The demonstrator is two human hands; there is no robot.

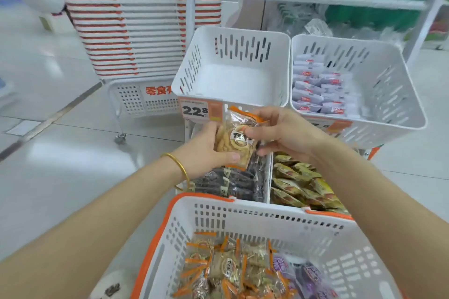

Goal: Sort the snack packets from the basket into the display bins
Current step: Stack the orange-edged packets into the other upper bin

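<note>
Bright, even overhead light; soft glare patches on the floor (48,150); edges bend and blur, especially top right.

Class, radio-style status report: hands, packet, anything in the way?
Both hands, left and right, grip one packet. Held below the empty bin, above the basket. Nothing in the way.

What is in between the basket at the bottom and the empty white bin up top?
In the head view, both hands hold an orange-edged snack packet there, above bins of dark packets and yellow packets.
</note>
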